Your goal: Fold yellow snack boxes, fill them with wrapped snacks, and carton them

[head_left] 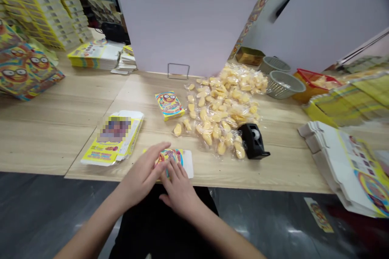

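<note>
At the table's front edge lies a small yellow and blue printed carton point(170, 155) with a white flap sticking out on its right. My left hand point(145, 176) is over the carton's left part, fingers stretched out and thumb apart. Flat on its printed face rest the outstretched fingers of my right hand point(180, 190). Together the hands cover much of the carton. Beyond them is another small carton point(169, 105) with a cartoon face, closed and lying flat. Many yellow pieces in clear wrappers point(217, 117) are heaped to its right.
A black tape dispenser point(254, 141) stands right of the heap. Flat cartons point(103, 151) lie at left; more flat cartons point(349, 166) overhang the right front edge. Grey baskets point(284, 85) and a red bin point(304, 75) stand at back right. Stacked boxes point(45, 12) rise at far left.
</note>
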`<state>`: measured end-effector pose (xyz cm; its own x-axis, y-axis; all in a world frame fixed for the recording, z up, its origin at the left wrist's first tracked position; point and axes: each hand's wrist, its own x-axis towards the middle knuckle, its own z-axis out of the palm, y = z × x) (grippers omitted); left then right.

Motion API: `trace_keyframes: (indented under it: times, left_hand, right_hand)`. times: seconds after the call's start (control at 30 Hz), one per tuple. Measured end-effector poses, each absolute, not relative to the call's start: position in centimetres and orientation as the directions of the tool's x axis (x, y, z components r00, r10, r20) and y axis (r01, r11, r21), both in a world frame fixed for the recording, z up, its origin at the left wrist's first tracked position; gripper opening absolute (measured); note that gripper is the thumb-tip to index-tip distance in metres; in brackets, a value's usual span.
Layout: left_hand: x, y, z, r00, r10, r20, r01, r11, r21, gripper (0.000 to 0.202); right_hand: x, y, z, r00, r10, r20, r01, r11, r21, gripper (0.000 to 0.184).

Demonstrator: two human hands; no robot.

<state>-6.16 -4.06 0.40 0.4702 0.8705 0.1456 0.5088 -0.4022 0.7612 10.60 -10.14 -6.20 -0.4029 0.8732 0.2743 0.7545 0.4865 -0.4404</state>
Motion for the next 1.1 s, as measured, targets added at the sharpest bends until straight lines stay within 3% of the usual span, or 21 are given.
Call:
trace_keyframes:
  times: [0.03,0.1,0.17,0.27,0.33,0.43,0.57,0.63,0.7,0.8,0.9,1.0,1.1]
  left_hand:
    - [-6.2,-4.2,-0.6,0.537,0.84,0.077,0.576,-0.432,0.694,0.047]
    - [-6.1,-4.1,-2.9,0.604,0.797,-0.005,0.664,-0.501,0.555,0.058]
    - [-6.0,-3.7,-4.9,0.617,0.786,-0.031,0.72,-0.549,0.424,0.074]
    - [-5.9,-2.8,-6.1,0.592,0.805,-0.045,0.769,-0.548,0.33,0.088]
    - [-6.1,-2.2,-5.8,0.591,0.804,-0.069,0.775,-0.542,0.324,0.088]
    - [-6.3,-1.6,-5.0,0.618,0.78,-0.097,0.757,-0.557,0.342,0.089]
    - [-5.6,-0.9,-4.5,0.624,0.766,-0.156,0.764,-0.554,0.331,0.095]
    - [-4.9,-0.6,-4.6,0.614,0.774,-0.155,0.773,-0.549,0.319,0.098]
    - [-4.4,-0.4,-4.8,0.609,0.781,-0.138,0.775,-0.55,0.312,0.101]
    - [-4.1,-0.3,-5.1,0.614,0.782,-0.108,0.771,-0.564,0.296,0.1]
    - [-4.4,-0.3,-5.2,0.62,0.781,-0.077,0.764,-0.577,0.289,0.1]
    - [-5.0,-0.3,-5.3,0.615,0.785,-0.073,0.764,-0.569,0.305,0.1]
    - [-5.4,-0.4,-5.4,0.604,0.793,-0.077,0.768,-0.554,0.321,0.098]
  right_hand:
    - [11.4,-9.7,-6.0,-0.368,0.883,0.291,0.743,0.468,-0.479,0.037]
    - [14.1,-8.2,-5.3,-0.134,0.932,0.336,0.78,0.309,-0.544,0.021]
    - [17.1,-6.0,-4.9,0.179,0.919,0.35,0.849,0.035,-0.527,0.022]
    - [19.5,-3.2,-6.3,0.369,0.868,0.334,0.882,-0.214,-0.419,0.05]
    - [19.6,-2.6,-8.0,0.374,0.872,0.316,0.88,-0.226,-0.418,0.059]
    - [19.6,-4.0,-9.7,0.379,0.876,0.298,0.797,-0.145,-0.587,0.058]
    - [22.2,-7.4,-8.9,0.576,0.796,0.186,0.399,-0.076,-0.914,0.039]
    - [24.2,-8.0,-7.6,0.663,0.743,0.097,0.22,-0.069,-0.973,0.024]
    - [25.7,-7.1,-6.4,0.711,0.701,0.055,0.163,-0.089,-0.983,0.022]
    - [26.1,-3.8,-5.3,0.71,0.7,0.073,0.325,-0.234,-0.916,0.031]
    - [24.9,-0.4,-5.2,0.635,0.76,0.137,0.575,-0.346,-0.741,0.034]
    - [23.5,-0.1,-5.9,0.558,0.808,0.191,0.68,-0.313,-0.664,0.025]
    - [22.6,-3.4,-7.4,0.359,0.854,0.375,0.778,-0.053,-0.626,0.029]
